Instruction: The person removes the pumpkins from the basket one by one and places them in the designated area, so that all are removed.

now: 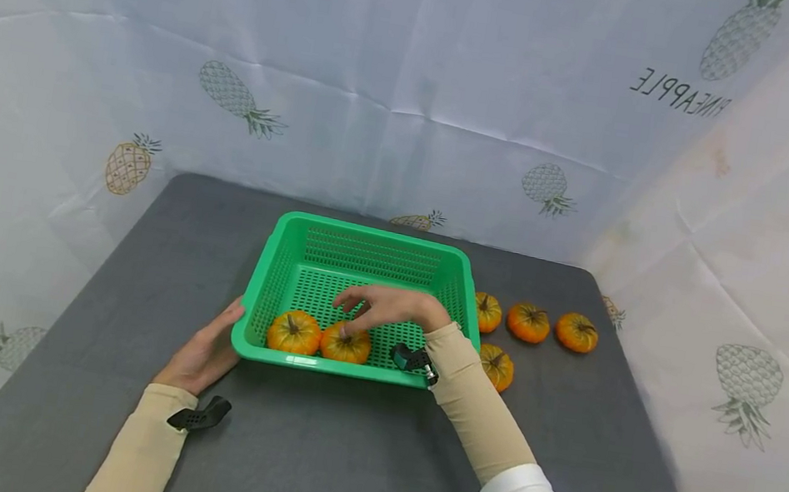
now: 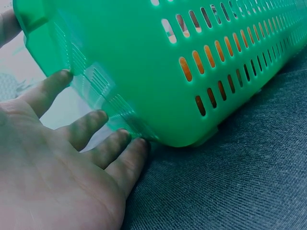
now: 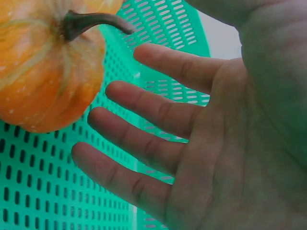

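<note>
A green plastic basket (image 1: 354, 369) with slotted walls stands on the dark table. Two small orange pumpkins lie inside at its near left: one pumpkin (image 1: 295, 332) in the corner and a second pumpkin (image 1: 346, 345) beside it. My right hand (image 1: 389, 309) hovers over the basket, close to the second pumpkin. In the right wrist view its fingers (image 3: 148, 108) are spread and nearly straight, apart from a pumpkin (image 3: 43, 72) with a curved stem. Against the basket's left end rests my left hand (image 1: 204, 350). The left wrist view shows straight fingertips (image 2: 98, 117) touching the outer wall (image 2: 129, 86).
To the right of the basket lie several more pumpkins: one pumpkin (image 1: 488, 313) by the wall, one (image 1: 496, 367) nearer me, and others (image 1: 528, 323) farther right. A pineapple-print sheet (image 1: 389, 69) hangs behind the grey table (image 1: 335, 456) and along its sides.
</note>
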Demonstrator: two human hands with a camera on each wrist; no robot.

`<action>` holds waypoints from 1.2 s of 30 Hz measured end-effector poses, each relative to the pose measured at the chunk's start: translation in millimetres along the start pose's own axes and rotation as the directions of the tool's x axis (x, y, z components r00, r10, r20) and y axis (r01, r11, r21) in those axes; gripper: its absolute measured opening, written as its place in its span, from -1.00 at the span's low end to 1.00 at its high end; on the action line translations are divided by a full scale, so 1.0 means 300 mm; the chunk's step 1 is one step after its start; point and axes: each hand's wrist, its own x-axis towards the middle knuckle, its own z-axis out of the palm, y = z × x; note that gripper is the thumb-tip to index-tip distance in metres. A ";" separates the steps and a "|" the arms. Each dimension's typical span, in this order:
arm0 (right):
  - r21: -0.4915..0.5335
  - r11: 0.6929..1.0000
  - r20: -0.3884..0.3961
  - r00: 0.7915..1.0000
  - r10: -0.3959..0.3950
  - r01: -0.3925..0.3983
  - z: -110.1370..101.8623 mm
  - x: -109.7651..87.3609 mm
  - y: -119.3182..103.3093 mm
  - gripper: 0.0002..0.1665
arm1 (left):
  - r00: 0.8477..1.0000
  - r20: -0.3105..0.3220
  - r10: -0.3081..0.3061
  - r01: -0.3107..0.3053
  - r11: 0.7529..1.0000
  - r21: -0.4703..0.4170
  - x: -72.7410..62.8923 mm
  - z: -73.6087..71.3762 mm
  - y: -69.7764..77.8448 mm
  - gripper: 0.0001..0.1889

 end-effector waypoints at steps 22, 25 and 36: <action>-0.085 0.992 0.052 0.994 0.097 -0.092 0.033 0.047 0.017 -0.17 | 1.000 0.016 0.012 -0.012 1.000 -0.016 0.003 -0.004 0.004 -0.39; -0.082 0.992 0.066 0.993 0.098 -0.092 0.037 0.053 0.022 -0.15 | 1.000 0.013 0.015 -0.015 1.000 -0.017 0.002 -0.003 0.005 -0.39; -0.086 0.992 0.094 0.990 0.103 -0.095 0.041 0.077 0.053 -0.12 | 1.000 0.003 0.009 -0.009 1.000 0.000 -0.002 0.004 0.002 -0.36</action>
